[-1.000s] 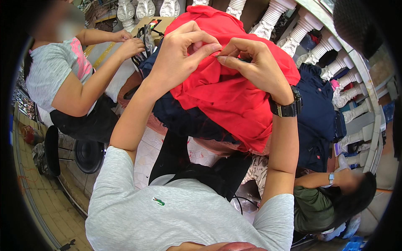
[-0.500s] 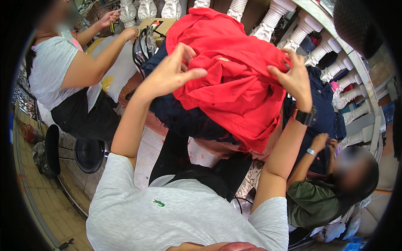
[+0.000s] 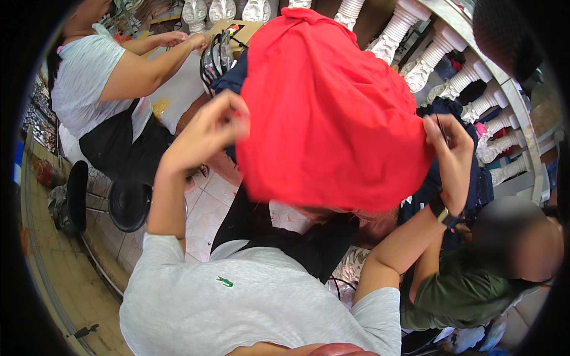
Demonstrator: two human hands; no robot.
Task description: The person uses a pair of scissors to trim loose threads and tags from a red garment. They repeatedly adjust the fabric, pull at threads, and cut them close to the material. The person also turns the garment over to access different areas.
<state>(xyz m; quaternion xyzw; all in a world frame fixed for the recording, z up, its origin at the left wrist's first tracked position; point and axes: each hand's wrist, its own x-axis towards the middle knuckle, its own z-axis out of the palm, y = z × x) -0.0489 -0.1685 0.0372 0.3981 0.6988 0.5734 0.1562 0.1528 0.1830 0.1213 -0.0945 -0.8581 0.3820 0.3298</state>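
A red garment [image 3: 332,118] lies spread over the heap in front of me, its near edge blurred and hanging toward my lap. At its right edge my right hand [image 3: 454,142], with a watch on the wrist, is closed, thumb and fingertips pinching the cloth. A thin dark thing [image 3: 440,127] shows between those fingers; I cannot make out its kind. My left hand [image 3: 208,130] is at the garment's left edge with bent fingers. Motion smears its thumb and fingertips, so whether it grips the cloth is unclear. Dark navy cloth [image 3: 233,76] shows beside the garment.
To the left a person in a pale shirt [image 3: 89,65] works with both hands by a cardboard box [image 3: 240,29]. A person in a dark green shirt [image 3: 463,291] sits close at my right. White balusters [image 3: 439,56] line the back. A black round stool [image 3: 129,204] stands at left.
The red garment has gone from rumpled to spread out smoother and wider, covering its small patch. My hands have moved apart and nearer to me. The person at right has leaned closer.
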